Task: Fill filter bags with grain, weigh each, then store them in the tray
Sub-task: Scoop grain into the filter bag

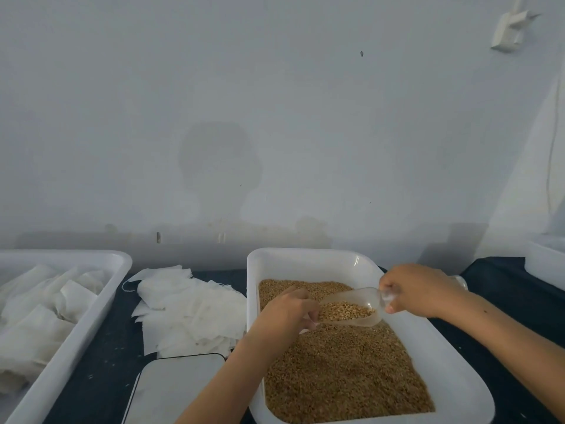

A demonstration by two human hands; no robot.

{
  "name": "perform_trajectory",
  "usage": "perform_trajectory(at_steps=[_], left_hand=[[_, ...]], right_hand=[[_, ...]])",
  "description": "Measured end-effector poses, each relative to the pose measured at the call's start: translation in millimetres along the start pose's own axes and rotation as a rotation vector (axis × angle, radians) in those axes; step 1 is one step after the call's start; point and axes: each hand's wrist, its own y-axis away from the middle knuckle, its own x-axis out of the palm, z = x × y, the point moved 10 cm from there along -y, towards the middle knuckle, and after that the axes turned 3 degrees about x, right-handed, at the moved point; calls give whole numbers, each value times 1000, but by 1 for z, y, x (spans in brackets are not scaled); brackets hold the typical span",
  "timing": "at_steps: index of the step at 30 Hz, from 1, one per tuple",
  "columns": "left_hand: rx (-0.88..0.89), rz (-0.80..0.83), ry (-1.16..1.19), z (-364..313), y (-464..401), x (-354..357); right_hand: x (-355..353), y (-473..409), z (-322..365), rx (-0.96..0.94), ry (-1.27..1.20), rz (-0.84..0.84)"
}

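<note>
Clear scoop (351, 307) over grain (345, 371), right hand (415, 290) gripping

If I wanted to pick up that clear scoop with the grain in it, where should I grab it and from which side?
Take the clear scoop by its narrow handle at the right end, coming from the right, as the right hand does now. The bowl opens up and to the left and holds grain, so a grip on the handle probably keeps it level and clear of the mouth, where the left hand is.

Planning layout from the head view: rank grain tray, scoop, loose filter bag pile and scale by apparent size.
1. grain tray
2. loose filter bag pile and scale: alike; scale is cropped and nearer, so unranked
3. scoop
</note>
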Motion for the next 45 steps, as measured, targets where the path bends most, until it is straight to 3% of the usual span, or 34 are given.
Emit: perform_trajectory(at_steps=[5, 15, 19, 23, 25, 34, 37, 39, 41, 45], left_hand=[[-28, -3, 12, 2, 0, -1], [-72, -41, 18, 11, 0, -1], [-118, -66, 19, 17, -1, -2], [-181, -130, 58, 24, 2, -7], [-195, -156, 80, 25, 3, -9], [-267, -201, 355, 28, 7, -18], [-325, -289, 548, 35, 12, -28], [-337, -343, 636, 37, 15, -34], [-316, -383, 700, 34, 16, -43], [-226, -436, 734, 23, 21, -67]], right_hand=[[-13, -4, 13, -17, 156, -36], [-26, -6, 9, 14, 216, -86], [-2, 1, 0, 41, 97, 86], [46, 13, -6, 94, -241, 303], [67, 16, -6, 110, -286, 345], [128, -9, 11, 172, -131, 217], [110, -15, 16, 155, -39, 54], [93, -18, 36, 3, -254, 4], [80, -13, 60, -120, -722, 68], [58, -4, 80, -151, -1288, -20]])
